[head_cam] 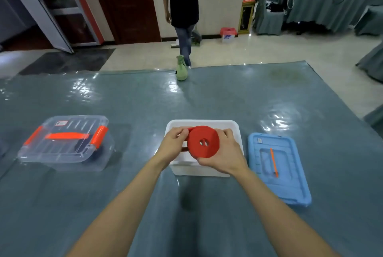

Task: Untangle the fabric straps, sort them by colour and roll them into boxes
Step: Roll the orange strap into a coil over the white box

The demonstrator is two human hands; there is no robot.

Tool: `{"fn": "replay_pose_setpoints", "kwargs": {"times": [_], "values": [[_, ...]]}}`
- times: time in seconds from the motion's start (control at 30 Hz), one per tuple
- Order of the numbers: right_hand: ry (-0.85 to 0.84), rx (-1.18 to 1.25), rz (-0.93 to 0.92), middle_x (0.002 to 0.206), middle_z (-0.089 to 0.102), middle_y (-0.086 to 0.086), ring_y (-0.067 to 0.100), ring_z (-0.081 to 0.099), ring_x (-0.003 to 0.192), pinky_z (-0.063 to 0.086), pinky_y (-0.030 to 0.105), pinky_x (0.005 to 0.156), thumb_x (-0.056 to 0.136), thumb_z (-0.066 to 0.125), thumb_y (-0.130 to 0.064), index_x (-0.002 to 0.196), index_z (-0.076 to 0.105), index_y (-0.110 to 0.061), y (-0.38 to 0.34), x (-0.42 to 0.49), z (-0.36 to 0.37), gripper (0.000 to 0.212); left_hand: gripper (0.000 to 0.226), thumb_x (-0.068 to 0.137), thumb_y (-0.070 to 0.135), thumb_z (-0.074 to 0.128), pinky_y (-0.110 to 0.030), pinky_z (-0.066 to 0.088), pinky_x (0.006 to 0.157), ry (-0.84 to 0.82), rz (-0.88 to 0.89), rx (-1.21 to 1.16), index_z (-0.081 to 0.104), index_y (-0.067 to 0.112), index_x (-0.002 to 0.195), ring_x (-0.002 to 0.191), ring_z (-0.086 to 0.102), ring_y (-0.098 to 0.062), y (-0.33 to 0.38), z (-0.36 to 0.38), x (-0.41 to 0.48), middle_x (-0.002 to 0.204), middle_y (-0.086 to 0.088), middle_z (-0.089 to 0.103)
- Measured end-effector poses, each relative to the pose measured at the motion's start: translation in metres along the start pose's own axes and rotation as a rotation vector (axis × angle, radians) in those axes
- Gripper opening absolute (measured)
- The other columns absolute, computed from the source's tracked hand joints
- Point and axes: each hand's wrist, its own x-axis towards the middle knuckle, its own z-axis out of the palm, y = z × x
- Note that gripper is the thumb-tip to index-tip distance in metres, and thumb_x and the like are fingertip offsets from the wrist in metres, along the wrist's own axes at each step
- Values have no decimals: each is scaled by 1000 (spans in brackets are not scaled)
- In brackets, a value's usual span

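A red fabric strap wound into a flat roll [204, 141] is held over an open white box [236, 130] in the middle of the table. My right hand [224, 153] grips the roll from its right and lower edge. The fingers of my left hand [174, 144] pinch its left edge, where the loose end of the strap comes off. To the left stands a closed clear box [66, 142] with orange clasps and handle and something dark inside. A blue lid [277, 167] with an orange handle lies flat to the right of the white box.
The table has a grey-blue cloth under shiny clear plastic [186, 101]. A green spray bottle [181, 68] stands at its far edge. Beyond it a person in dark clothes [182, 7] stands on the tiled floor. Draped tables and chairs fill the back right.
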Motion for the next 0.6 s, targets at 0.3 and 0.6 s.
{"fn": "replay_pose_setpoints", "kwargs": {"times": [0.3, 0.6], "values": [[-247, -193, 140, 111, 45, -5, 16, 59, 85, 58, 38, 78, 43, 82, -75, 119, 55, -25, 26, 65, 25, 95, 31, 104, 24, 75, -50, 69, 84, -13, -328, 106, 55, 15, 127, 107, 78, -37, -37, 10, 54, 128, -16, 67], [-450, -240, 325, 93, 65, 0, 13, 61, 70, 39, 24, 47, 25, 82, -66, 89, 61, -22, 52, 101, 65, 80, 61, 80, 25, 99, -50, 69, 83, -100, -420, 431, 61, 16, 127, 98, 80, -26, -83, 6, 86, 116, -11, 76]]}}
